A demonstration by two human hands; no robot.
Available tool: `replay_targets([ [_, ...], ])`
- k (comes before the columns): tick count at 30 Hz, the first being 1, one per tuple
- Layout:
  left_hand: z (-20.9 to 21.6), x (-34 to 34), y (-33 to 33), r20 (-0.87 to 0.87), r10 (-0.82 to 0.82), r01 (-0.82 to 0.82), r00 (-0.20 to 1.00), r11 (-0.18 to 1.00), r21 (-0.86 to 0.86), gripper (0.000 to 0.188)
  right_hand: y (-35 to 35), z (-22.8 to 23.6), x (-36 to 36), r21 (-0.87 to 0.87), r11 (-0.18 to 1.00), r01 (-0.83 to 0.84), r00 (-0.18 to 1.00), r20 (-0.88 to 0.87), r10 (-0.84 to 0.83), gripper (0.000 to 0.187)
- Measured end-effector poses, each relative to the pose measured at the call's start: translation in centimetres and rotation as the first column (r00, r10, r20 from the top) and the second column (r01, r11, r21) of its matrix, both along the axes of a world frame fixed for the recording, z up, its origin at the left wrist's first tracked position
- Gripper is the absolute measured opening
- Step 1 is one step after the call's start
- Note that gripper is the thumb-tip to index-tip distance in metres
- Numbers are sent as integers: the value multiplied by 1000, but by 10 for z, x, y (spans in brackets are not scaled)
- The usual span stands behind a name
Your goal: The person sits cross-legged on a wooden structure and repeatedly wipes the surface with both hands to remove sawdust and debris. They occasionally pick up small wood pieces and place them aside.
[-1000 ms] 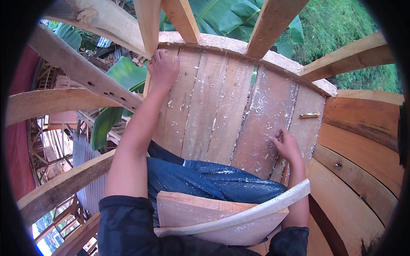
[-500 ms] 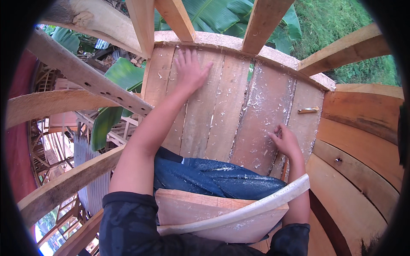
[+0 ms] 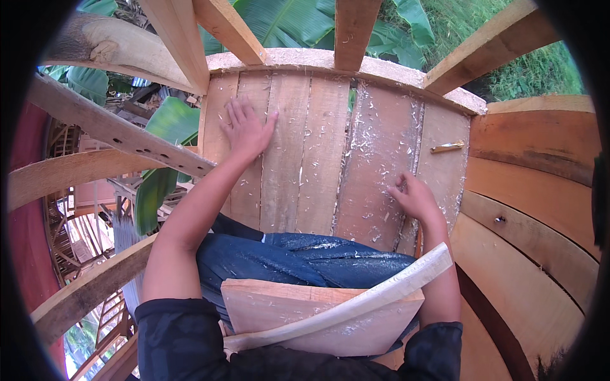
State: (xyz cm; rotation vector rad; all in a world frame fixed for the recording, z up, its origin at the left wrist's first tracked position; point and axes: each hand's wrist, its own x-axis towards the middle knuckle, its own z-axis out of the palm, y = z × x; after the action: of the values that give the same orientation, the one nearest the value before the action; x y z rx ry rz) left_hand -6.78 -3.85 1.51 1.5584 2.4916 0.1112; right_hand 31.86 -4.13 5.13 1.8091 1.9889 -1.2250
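My left hand point(image 3: 248, 132) lies on the plank floor point(image 3: 286, 152) at its far left, fingers spread, with nothing seen in it. Over the reddish plank point(image 3: 375, 165) on the right, my right hand point(image 3: 414, 197) has its fingers curled in toward the thumb. Whether anything tiny is between the fingertips cannot be made out. Wood shavings are scattered over the planks around both hands. A thick wooden board point(image 3: 273, 308) rests against my lap, and a pale curved wood strip point(image 3: 356, 307) lies across it, its right end by my right forearm.
A short, shiny brass-coloured rod point(image 3: 447, 147) lies on the right plank. A raised beam point(image 3: 305, 58) closes the far edge, with upright posts point(image 3: 351, 35) rising there. Curved planks point(image 3: 534, 149) wall the right side. Slanting timbers point(image 3: 121, 124) cross the left, with corrugated metal beyond.
My left hand has slid nearer and left across the planks, away from the far beam. My right hand remains over the same plank, fingers still curled. The whole view has shifted slightly.
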Motion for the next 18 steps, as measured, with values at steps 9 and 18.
replay_targets([
  [9,-9,91,-25,27,-608,608,794,792,-46,87,2,-4,0,-10,1000,-22,1000,6,22,39],
  [18,37,-9,37,59,-137,83,989,832,549,28,2,0,0,-39,999,11,1000,-10,-11,38],
])
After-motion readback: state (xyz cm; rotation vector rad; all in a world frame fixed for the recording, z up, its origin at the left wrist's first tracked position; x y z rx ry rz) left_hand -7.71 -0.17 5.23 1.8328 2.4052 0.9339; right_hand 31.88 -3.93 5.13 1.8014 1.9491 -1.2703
